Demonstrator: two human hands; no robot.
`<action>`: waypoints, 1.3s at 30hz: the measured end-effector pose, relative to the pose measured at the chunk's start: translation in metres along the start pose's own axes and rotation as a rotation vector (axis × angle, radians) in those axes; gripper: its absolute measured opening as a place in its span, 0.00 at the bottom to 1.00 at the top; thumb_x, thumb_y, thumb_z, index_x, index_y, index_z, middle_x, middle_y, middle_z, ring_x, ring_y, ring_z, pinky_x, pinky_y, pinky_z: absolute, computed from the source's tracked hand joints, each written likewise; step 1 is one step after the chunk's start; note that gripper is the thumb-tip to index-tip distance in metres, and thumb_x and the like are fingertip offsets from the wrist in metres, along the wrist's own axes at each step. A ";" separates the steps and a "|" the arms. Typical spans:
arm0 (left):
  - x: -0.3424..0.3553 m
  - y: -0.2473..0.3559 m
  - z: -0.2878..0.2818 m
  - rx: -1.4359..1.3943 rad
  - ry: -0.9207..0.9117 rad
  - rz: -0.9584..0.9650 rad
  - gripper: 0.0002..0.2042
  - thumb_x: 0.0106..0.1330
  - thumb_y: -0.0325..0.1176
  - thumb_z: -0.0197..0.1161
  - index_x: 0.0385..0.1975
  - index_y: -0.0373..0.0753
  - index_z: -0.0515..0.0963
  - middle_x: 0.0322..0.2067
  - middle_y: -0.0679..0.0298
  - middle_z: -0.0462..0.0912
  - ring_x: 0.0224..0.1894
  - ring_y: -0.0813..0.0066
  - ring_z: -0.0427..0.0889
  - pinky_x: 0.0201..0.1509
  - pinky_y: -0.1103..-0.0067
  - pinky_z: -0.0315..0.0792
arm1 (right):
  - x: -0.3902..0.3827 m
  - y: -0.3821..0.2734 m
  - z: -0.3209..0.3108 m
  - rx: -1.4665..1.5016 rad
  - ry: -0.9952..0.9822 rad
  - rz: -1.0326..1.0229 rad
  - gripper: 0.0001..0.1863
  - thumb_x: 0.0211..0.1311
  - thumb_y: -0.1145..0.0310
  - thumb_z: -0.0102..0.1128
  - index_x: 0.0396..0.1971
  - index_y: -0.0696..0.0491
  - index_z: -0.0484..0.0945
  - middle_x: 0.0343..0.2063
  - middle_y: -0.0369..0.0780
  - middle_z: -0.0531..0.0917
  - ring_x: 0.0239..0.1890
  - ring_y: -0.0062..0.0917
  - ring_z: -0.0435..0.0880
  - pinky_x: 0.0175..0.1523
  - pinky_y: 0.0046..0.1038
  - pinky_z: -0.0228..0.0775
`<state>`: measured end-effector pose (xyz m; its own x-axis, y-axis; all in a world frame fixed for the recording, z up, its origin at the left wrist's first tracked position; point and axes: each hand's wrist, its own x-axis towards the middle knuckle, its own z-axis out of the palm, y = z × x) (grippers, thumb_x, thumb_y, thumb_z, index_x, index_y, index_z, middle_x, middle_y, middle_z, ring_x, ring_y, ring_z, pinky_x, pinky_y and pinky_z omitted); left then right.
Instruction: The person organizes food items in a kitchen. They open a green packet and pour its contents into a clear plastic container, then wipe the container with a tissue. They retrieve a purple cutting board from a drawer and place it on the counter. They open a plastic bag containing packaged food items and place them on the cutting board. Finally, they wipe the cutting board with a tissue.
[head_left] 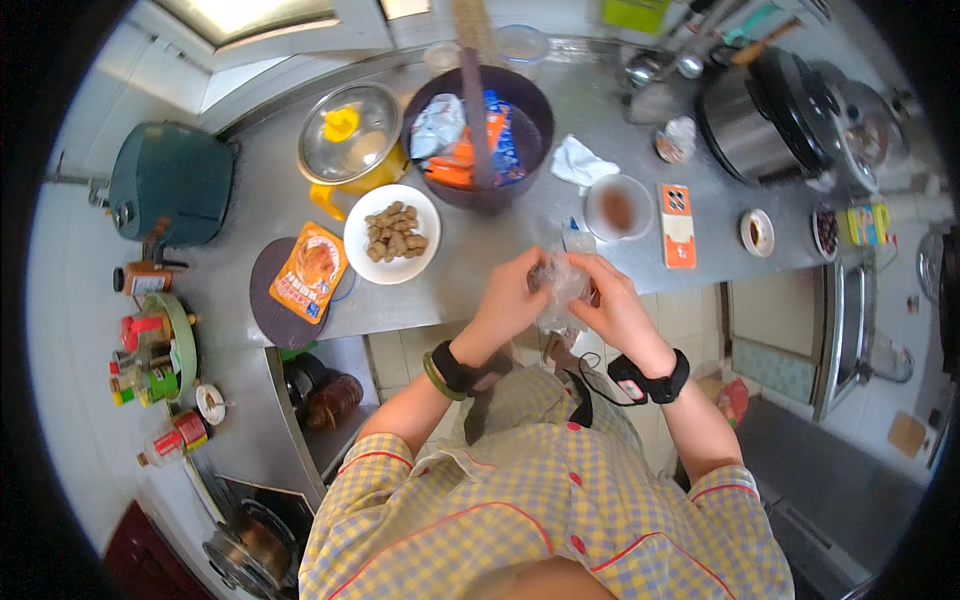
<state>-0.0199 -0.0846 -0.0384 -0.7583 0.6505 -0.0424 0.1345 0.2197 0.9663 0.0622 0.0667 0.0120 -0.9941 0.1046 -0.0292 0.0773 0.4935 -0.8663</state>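
My left hand (512, 297) and my right hand (614, 305) meet in front of me at the counter's near edge. Between them is a crumpled piece of see-through plastic (566, 282), pinched by the fingers of both. It looks like a thin bag, though its exact kind is hard to make out. Just beyond my right fingers stands a see-through tub (640, 212) with something reddish-brown in it. Left of my left hand is a white plate (372, 268) holding several brown lumpy pieces (396, 232).
A dark purple basket (540, 125) with packets, a yellow-handled steel bowl (312, 150), an orange pouch (309, 273) on a dark round mat (268, 310), an orange-and-white packet (678, 228), a white cloth (580, 160) and a pressure cooker (755, 115) occupy the steel counter (480, 240).
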 end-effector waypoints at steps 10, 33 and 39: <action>0.000 0.036 0.117 -0.036 -0.437 0.132 0.09 0.58 0.22 0.57 0.38 0.35 0.70 0.35 0.67 0.76 0.34 0.80 0.75 0.37 0.83 0.71 | -0.116 0.074 -0.052 -0.152 0.416 0.049 0.16 0.43 0.80 0.54 0.37 0.57 0.73 0.31 0.47 0.78 0.37 0.42 0.78 0.39 0.35 0.71; -0.100 0.138 0.775 0.230 -1.301 0.217 0.09 0.55 0.29 0.60 0.36 0.39 0.74 0.23 0.57 0.79 0.24 0.64 0.79 0.32 0.73 0.71 | -0.632 0.341 -0.265 0.040 1.362 0.877 0.14 0.46 0.75 0.60 0.37 0.55 0.77 0.31 0.41 0.75 0.30 0.25 0.76 0.30 0.25 0.67; -0.079 0.088 0.872 0.265 -1.434 0.484 0.21 0.61 0.25 0.54 0.56 0.40 0.66 0.39 0.57 0.79 0.39 0.73 0.79 0.45 0.78 0.71 | -0.718 0.459 -0.287 0.103 1.543 1.220 0.15 0.47 0.68 0.60 0.37 0.53 0.76 0.35 0.46 0.76 0.35 0.40 0.77 0.39 0.34 0.70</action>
<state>0.6076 0.5172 -0.1719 0.6019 0.7925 -0.0985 0.4032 -0.1951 0.8941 0.8331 0.4657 -0.2214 0.4826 0.8539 -0.1948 0.4914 -0.4481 -0.7468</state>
